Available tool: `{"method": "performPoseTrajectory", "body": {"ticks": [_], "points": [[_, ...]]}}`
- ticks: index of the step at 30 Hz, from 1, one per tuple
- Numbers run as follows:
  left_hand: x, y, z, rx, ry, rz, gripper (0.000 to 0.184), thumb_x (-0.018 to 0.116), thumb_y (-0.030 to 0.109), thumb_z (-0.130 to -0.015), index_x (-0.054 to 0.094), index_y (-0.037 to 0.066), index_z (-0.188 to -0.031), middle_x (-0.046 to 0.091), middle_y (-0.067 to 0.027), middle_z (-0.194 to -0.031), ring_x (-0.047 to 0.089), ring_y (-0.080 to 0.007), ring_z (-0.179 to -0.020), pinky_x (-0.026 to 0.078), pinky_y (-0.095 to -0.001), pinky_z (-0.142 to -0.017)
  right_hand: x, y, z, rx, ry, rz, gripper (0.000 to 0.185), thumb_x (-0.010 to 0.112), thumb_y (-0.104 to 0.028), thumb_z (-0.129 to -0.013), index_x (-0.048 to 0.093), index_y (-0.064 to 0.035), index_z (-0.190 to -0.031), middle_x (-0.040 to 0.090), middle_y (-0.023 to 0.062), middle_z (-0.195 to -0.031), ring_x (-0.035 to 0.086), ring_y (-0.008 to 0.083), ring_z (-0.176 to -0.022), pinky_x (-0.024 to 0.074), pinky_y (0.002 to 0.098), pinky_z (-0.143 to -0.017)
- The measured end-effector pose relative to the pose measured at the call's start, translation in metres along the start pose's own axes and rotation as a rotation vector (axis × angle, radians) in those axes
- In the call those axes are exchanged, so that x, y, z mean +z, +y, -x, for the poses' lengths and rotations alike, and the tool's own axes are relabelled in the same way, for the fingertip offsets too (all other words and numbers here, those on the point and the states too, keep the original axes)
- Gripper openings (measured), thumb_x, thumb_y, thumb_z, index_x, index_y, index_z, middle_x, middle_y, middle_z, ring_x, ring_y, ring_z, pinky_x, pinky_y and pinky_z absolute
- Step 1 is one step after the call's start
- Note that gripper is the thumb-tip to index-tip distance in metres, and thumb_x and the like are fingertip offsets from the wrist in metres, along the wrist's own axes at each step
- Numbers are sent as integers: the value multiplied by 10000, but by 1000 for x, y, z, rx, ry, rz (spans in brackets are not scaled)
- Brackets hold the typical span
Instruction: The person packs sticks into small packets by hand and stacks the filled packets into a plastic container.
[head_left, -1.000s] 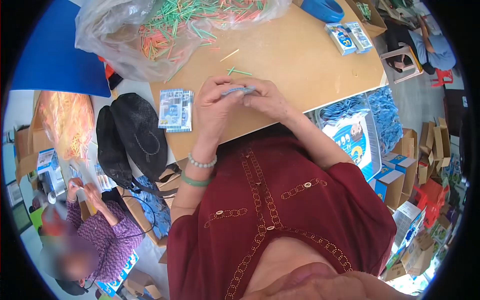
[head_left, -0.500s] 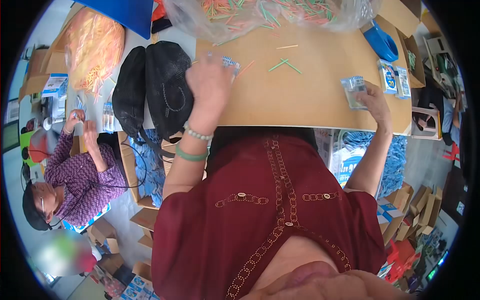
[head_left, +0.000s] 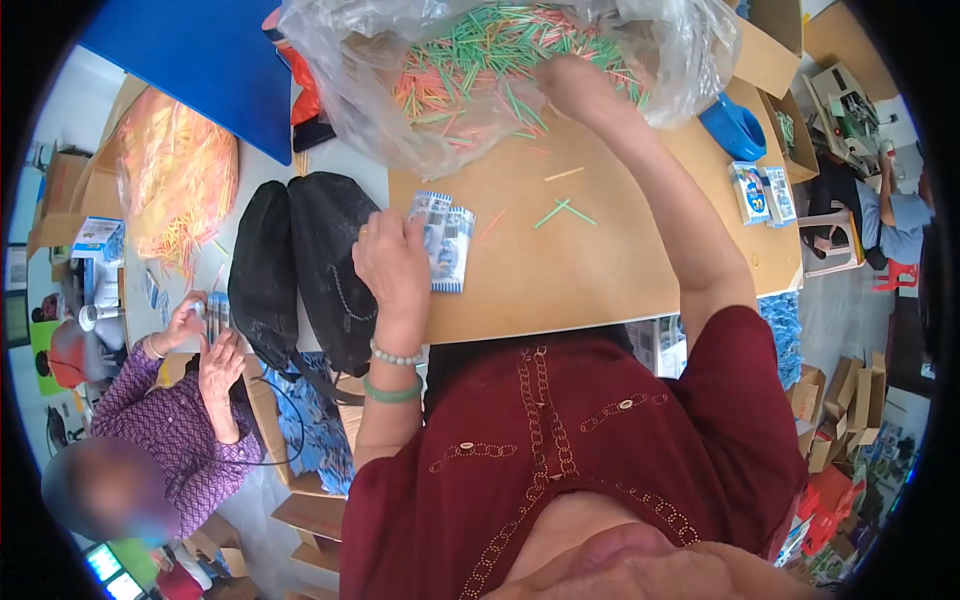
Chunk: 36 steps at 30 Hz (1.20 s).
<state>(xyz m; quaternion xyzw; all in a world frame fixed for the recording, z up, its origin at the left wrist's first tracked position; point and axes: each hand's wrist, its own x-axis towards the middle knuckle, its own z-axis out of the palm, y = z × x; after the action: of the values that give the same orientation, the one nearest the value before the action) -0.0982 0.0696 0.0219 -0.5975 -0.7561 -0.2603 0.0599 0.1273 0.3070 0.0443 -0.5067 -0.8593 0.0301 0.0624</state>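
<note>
Curled fingers of my left hand (head_left: pixel 392 262) touch the left edge of some overlapping blue-and-white packets (head_left: pixel 452 248) lying flat on the brown tabletop (head_left: pixel 620 270). My right hand (head_left: pixel 580 85) reaches to the front of an open clear plastic bag (head_left: pixel 395 140). Its fingers are drawn together at a heap of green and pink sticks (head_left: pixel 480 50); whatever they grip is hidden. Two green sticks (head_left: pixel 566 212) lie crossed on the tabletop, with a yellow stick (head_left: pixel 564 174) and a pink stick (head_left: pixel 492 224) nearby.
A black mesh bag (head_left: pixel 335 260) lies left of my left hand. At the right are a blue ring-shaped object (head_left: pixel 733 128) and upright packets (head_left: pixel 750 193). A co-worker's hands (head_left: pixel 220 368) are at the left, near a bag of orange sticks (head_left: pixel 180 170).
My hands have come apart. My right hand has gone up from the table's right side to the stick heap, without the packet it held. My left hand is lower, beside the packets.
</note>
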Motion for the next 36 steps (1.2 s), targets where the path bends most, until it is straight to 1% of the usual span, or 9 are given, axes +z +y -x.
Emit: {"method": "performPoseTrajectory", "body": {"ticks": [4, 7, 10, 13, 20, 28, 32, 35, 36], "points": [[-5, 1, -2, 3, 0, 146, 196, 621, 146, -840, 535, 30, -708, 522, -122, -687, 549, -296, -654, 409, -398, -599, 22, -18, -69, 31, 88, -57, 213, 602, -161, -782, 633, -37, -952, 643, 182, -932, 606, 345, -928, 486, 430, -827], [-7, 2, -4, -23, -24, 335, 174, 585, 107, -872, 552, 17, -727, 530, -112, -669, 556, -250, -619, 420, -360, -564, 50, -30, -94, -95, 426, 195, 256, 643, -147, -739, 627, -16, -958, 654, 188, -962, 627, 339, -939, 498, 447, -833], [-8, 5, -4, -63, -64, 581, 133, 547, 71, -898, 587, 11, -786, 580, -85, -694, 582, -174, -627, 442, -311, -559, 28, -39, -103, -47, 149, 115, 267, 650, -120, -722, 624, -10, -964, 656, 192, -985, 638, 337, -943, 506, 453, -826], [-10, 15, -6, -601, -319, 1395, 73, 528, 34, -910, 593, 5, -925, 641, -31, -824, 598, -82, -685, 481, -226, -602, 34, -43, -104, 8, 11, 124, 280, 654, -134, -719, 632, -16, -972, 667, 173, -975, 654, 323, -917, 518, 444, -780], [1, 13, 6, -529, -424, 1440, 94, 516, 19, -913, 592, 4, -965, 650, -13, -884, 583, -30, -711, 486, -192, -616, 25, -42, -97, 88, -34, 247, 317, 662, -214, -735, 650, -57, -1010, 682, 130, -981, 671, 311, -885, 529, 428, -718], [-6, 16, 11, -528, -429, 1487, 126, 516, 12, -907, 598, -5, -1001, 657, -22, -900, 600, -48, -731, 498, -207, -634, -10, 4, -72, 174, 162, 288, 373, 488, -202, -814, 581, -76, -1152, 624, 212, -1102, 570, 319, -1103, 445, 381, -934], [-11, 28, 14, -511, -442, 1541, 139, 511, 13, -909, 594, -8, -1019, 661, -31, -918, 612, -60, -749, 508, -217, -653, -5, 36, -60, 173, 276, 75, 353, 518, -224, -831, 591, -61, -1134, 639, 171, -1080, 565, 265, -1076, 398, 332, -951], [-11, 37, 18, -492, -465, 1570, 147, 509, 13, -910, 591, -9, -1030, 661, -36, -932, 617, -66, -768, 512, -221, -670, 15, 70, -64, 142, 371, -769, 302, 542, -251, -861, 606, -35, -1062, 644, 93, -958, 571, 190, -925, 409, 318, -872], [-10, 38, 20, -485, -476, 1581, 152, 509, 13, -910, 589, -10, -1037, 661, -36, -939, 619, -67, -780, 512, -220, -680, 11, 71, -55, 149, 378, -771, 302, 542, -251, -861, 606, -35, -1062, 644, 93, -958, 571, 190, -925, 409, 318, -872]]}}
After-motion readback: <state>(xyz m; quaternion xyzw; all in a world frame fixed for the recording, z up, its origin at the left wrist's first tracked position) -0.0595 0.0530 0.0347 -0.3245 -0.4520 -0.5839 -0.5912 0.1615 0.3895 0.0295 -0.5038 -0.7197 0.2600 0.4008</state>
